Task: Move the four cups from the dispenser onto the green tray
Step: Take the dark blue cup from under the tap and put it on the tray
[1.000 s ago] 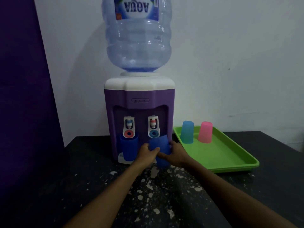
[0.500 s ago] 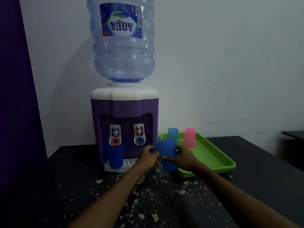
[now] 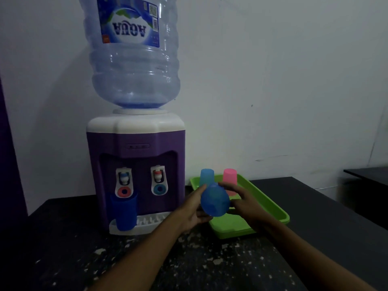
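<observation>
A blue cup [image 3: 214, 200] hangs tipped over above the near left corner of the green tray [image 3: 270, 206], its bottom turned toward me. My left hand [image 3: 194, 208] and my right hand [image 3: 241, 199] hold it from either side. On the tray's far end stand a light blue cup [image 3: 206, 177] and a pink cup [image 3: 230, 177], both upside down. A dark blue cup [image 3: 124, 212] stands on the drip tray under the left tap of the purple dispenser [image 3: 136, 171].
A large water bottle [image 3: 132, 53] sits on top of the dispenser. The dark speckled table [image 3: 147, 259] runs to the white wall behind. A second dark surface [image 3: 369, 175] shows at the far right.
Both hands have carried the blue cup right, from in front of the right tap to over the tray's near corner, and tipped it over. The view has shifted too.
</observation>
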